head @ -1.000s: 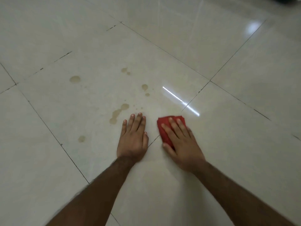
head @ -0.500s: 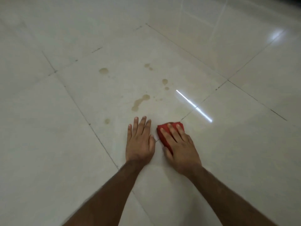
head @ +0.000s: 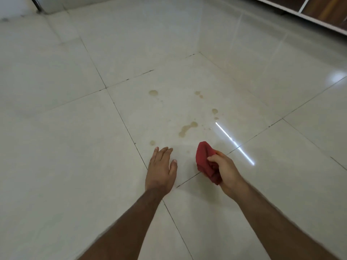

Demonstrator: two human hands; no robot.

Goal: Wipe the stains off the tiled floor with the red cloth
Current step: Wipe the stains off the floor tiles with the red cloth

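Glossy pale tiled floor [head: 56,147] with brownish stains [head: 187,128]; right hand [head: 223,169] clutches bunched red cloth [head: 204,158], left hand [head: 161,169] flat, fingers straight.

Your right hand [head: 224,168] covers part of the red cloth [head: 205,162], so you cannot tell how the bunched fabric is folded inside the grip. Both forearms run off the bottom edge. The wooden furniture [head: 319,8] at top right is cut by the frame. Whether your blurred left hand [head: 161,169] touches the floor [head: 75,147] is unclear.
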